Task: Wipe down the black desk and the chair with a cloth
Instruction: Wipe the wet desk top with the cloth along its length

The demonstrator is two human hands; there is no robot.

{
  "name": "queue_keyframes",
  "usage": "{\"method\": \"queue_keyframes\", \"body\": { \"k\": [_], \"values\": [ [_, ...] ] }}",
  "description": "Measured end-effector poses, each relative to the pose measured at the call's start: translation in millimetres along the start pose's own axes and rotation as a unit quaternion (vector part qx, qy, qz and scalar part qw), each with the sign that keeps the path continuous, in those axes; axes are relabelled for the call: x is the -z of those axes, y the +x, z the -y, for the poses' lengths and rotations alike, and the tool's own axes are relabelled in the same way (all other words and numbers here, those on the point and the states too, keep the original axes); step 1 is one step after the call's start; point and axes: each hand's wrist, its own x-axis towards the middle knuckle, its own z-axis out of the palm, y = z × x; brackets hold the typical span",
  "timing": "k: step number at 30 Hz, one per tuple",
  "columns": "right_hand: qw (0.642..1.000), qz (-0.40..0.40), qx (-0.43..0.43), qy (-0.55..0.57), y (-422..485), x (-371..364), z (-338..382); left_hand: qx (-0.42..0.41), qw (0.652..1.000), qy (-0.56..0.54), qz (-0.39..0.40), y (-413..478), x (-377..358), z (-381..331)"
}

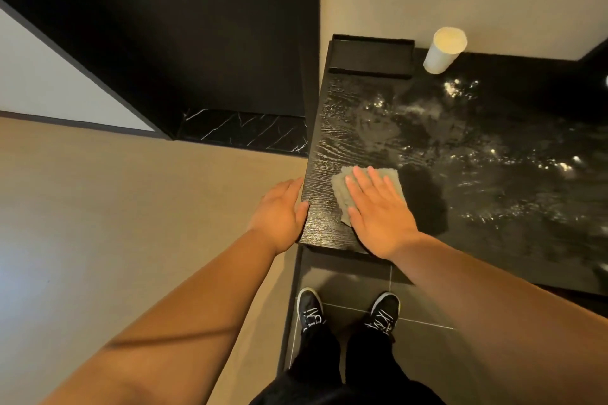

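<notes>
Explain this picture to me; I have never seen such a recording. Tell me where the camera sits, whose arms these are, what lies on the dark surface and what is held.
No machine here: a person wears one wide-angle camera on the head, so you look down along their own arms to their shoes on the floor. The dark surface is the black desk. The right hand lies flat on a grey cloth, pressing it onto the desk near its left end. The left hand rests open against that end's edge. Nothing is gripped. At the back stand a white cylinder and a shallow black tray. Shiny streaks, perhaps moisture, cross the desk further right.
</notes>
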Motion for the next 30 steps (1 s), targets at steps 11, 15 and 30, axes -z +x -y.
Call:
{"method": "queue_keyframes", "body": {
  "k": [11, 15, 30],
  "values": [
    [0.999, -0.005, 0.053, -0.002, 43.0, 6.4, -12.2, 0.047, 0.99, -0.111, -0.069, 41.7, -22.4, -37.7],
    [0.999, -0.01, -0.031, 0.001, 60.2, 14.0, -27.9, 0.093, 0.991, -0.051, -0.082, 67.4, -23.9, -51.2],
    [0.999, -0.003, 0.04, 0.004, 147.0, 47.3, -26.0, 0.167, 0.977, -0.001, -0.134, 75.3, -33.5, -59.8]
  ]
}}
